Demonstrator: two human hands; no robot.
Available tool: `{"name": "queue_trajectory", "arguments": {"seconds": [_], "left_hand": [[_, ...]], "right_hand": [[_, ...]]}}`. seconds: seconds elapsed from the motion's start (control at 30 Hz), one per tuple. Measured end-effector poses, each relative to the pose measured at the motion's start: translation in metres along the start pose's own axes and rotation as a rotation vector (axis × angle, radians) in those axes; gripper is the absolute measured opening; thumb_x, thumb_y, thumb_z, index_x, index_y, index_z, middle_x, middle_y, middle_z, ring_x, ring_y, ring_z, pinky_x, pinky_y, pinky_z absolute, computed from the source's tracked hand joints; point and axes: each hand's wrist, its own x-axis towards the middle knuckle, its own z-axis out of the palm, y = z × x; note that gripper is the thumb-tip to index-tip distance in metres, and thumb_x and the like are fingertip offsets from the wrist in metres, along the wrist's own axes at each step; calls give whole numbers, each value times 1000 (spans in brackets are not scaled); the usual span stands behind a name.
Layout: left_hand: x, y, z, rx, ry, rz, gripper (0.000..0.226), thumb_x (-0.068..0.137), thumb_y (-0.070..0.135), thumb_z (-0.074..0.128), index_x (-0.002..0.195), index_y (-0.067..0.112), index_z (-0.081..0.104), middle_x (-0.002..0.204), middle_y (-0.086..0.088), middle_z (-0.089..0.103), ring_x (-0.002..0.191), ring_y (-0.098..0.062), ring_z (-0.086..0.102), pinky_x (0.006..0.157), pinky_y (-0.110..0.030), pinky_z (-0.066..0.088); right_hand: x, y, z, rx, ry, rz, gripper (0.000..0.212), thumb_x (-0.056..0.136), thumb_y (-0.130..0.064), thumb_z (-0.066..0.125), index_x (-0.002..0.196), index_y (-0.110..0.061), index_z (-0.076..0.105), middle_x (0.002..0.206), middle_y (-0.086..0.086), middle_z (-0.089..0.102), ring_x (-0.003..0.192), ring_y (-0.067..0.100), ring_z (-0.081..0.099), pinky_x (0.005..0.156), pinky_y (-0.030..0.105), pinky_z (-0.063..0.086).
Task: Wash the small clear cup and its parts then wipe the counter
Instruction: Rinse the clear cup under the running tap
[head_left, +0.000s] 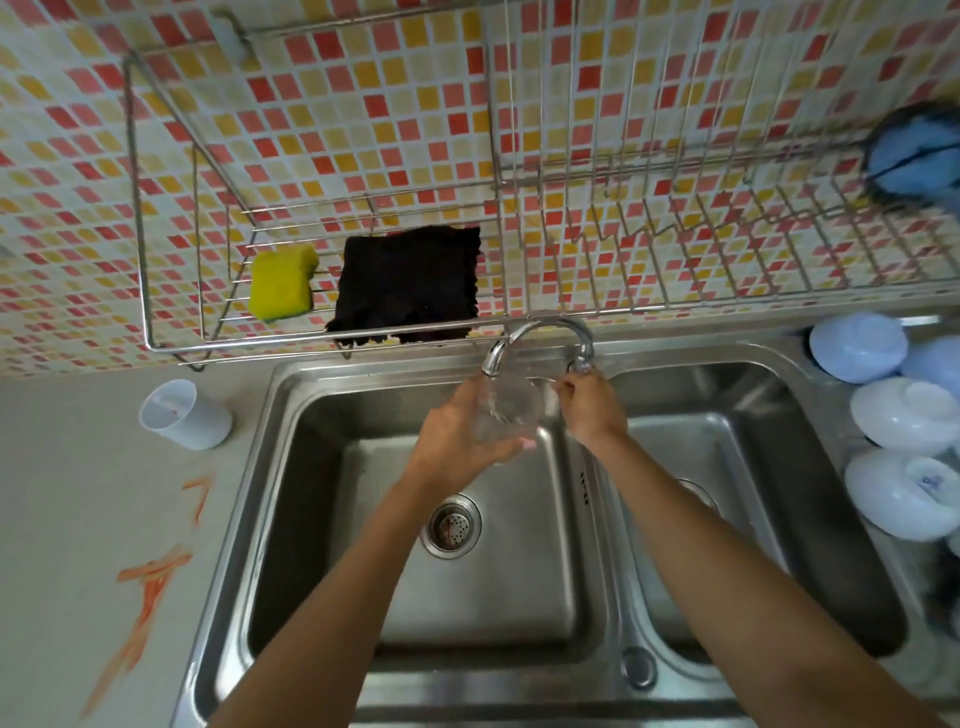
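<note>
— At nine o'clock on the counter (62, 519), what do I see?
— Orange smears (150, 577) to wipe, and a white cup (184, 414).
— And at the centre?
— My left hand (457, 441) curls round the clear cup (511, 413) under the tap (540, 340), I think for rinsing. My right hand (592, 410) pinches its rim at three o'clock.

We see a brushed, dull-shining steel sink (291, 467) and a polished chrome tap (540, 332) — the small cup (511, 410) is clear, glassy plastic. The wire rack (171, 270) is bright metal, holding a porous yellow sponge (280, 283) and a fuzzy black cloth (405, 286). The counter (62, 519) is matt — the wall tiles (363, 78) glossy.
</note>
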Motion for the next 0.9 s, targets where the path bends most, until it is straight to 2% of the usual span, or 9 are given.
{"name": "queue_trajectory", "arguments": {"seconds": [0.07, 0.13, 0.27, 0.37, 0.47, 0.63, 0.73, 0.8, 0.9], "left_hand": [[1, -1, 0, -47, 61, -15, 63, 62, 45, 85, 112, 27, 50, 93, 21, 63, 85, -5, 61, 75, -16, 47], [1, -2, 0, -28, 50, 10, 70, 63, 43, 85, 121, 26, 49, 97, 21, 61, 91, -5, 60, 79, -18, 46], [3, -8, -2, -1, 93, 20, 76, 66, 40, 84, 129, 28, 45, 114, 9, 61, 101, -14, 58, 83, -22, 46], [3, -11, 1, 42, 9, 77, 77, 67, 36, 84, 131, 27, 42, 120, 6, 60, 103, -12, 57, 81, -16, 39], [4, -14, 3, 14, 34, 75, 77, 67, 31, 85, 131, 28, 42, 123, 8, 58, 104, -10, 55, 80, -12, 36], [2, -16, 8, 30, 24, 103, 80, 64, 32, 87, 132, 26, 44, 122, 7, 60, 102, -7, 56, 82, -12, 39], [9, -12, 12, -9, 16, 52, 75, 64, 42, 85, 125, 24, 47, 114, 9, 62, 99, -10, 59, 83, -23, 48], [16, -5, 13, 13, -30, 34, 75, 65, 45, 85, 125, 21, 48, 109, 10, 60, 96, -11, 57, 81, -23, 46], [21, 3, 12, -36, 36, 13, 74, 64, 44, 85, 126, 25, 49, 102, 15, 58, 92, -6, 55, 79, -18, 40]], "right_hand": [[0, 0, 1, -8, 4, 2, 32, 99, -32, 51, 106, -8, 71, 119, 17, 58, 103, 32, 59, 86, 36, 49], [0, -1, 1, -34, 2, -4, 33, 100, -33, 49, 107, -9, 71, 118, 17, 58, 102, 32, 59, 86, 38, 50], [-1, 0, 0, -46, -4, -19, 34, 101, -33, 47, 110, -9, 69, 120, 16, 56, 103, 31, 59, 87, 43, 51], [-1, 1, 1, -72, 0, -40, 35, 101, -33, 46, 110, -7, 68, 119, 17, 56, 103, 31, 59, 87, 40, 51], [-2, 1, 1, -83, 4, -45, 36, 102, -30, 43, 112, -5, 67, 122, 18, 55, 107, 32, 57, 90, 38, 48], [0, 3, 1, -82, -4, -65, 37, 103, -27, 38, 111, -5, 67, 124, 18, 55, 115, 32, 53, 98, 40, 45], [0, 5, 1, -87, -7, -63, 37, 103, -28, 39, 111, -6, 67, 123, 18, 55, 114, 32, 54, 97, 41, 46], [0, 5, 1, -77, -14, -58, 37, 103, -30, 40, 113, -7, 67, 124, 17, 54, 114, 32, 54, 97, 42, 46], [0, 3, -1, -60, -23, -41, 38, 103, -32, 40, 115, -7, 65, 125, 17, 53, 115, 32, 53, 97, 44, 47]]}}
